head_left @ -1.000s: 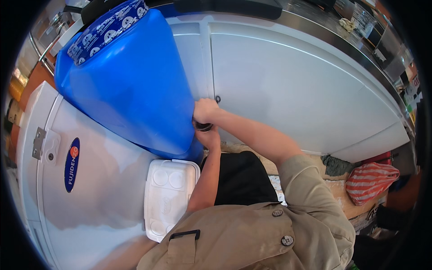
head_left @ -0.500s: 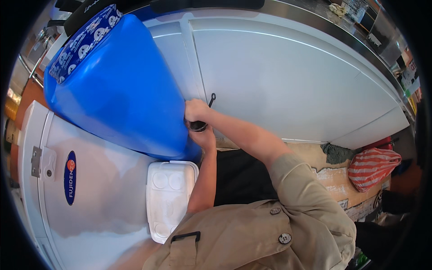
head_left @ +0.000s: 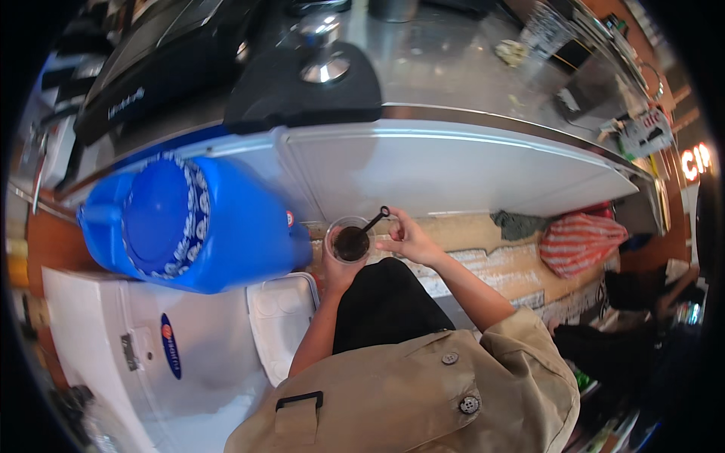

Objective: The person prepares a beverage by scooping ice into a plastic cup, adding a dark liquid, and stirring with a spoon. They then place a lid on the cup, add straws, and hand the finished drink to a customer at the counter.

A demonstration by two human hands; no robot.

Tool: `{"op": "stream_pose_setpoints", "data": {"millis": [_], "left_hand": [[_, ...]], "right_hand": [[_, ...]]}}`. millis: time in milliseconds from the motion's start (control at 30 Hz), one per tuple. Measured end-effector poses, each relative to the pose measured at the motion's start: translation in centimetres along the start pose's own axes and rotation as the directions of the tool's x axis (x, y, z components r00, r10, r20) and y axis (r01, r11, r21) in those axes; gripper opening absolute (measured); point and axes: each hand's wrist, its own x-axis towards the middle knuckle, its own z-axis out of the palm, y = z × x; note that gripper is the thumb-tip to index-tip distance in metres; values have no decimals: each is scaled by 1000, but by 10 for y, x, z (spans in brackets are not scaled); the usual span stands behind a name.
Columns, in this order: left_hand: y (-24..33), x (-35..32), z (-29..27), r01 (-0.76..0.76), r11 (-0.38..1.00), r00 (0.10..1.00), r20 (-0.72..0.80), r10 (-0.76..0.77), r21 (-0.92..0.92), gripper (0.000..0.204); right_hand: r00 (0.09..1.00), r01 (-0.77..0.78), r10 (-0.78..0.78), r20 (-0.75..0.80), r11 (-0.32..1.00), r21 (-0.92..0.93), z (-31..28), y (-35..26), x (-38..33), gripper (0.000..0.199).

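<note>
Currently, the left hand is clamped around the side of a clear cup, which is held in front of the body, above the black-clad lap. The cup mouth faces up and shows dark contents. A black stirrer stands tilted in the cup; its long axis runs from the contents away from the person and to the right, ending in a ring just beside the index finger of the right hand. The thumb and index finger of that hand are spread apart, with the thumb near the cup rim; contact between index finger and ring cannot be confirmed. The ring lies forward and left of the right palm, so the right hand is nearer to it. A blue container stands left of the cup, apart from it.
</note>
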Motion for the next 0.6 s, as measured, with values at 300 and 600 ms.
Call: {"op": "stream_pose_setpoints", "data": {"millis": [300,600], "left_hand": [[271,53,7,105,971,792,608,50,-216,88],[430,90,60,4,966,540,814,216,-260,85]], "right_hand": [[875,417,-481,53,694,-586,-75,-271,-104,13],[931,300,-361,-58,845,-443,-153,-393,-168,28]]}}
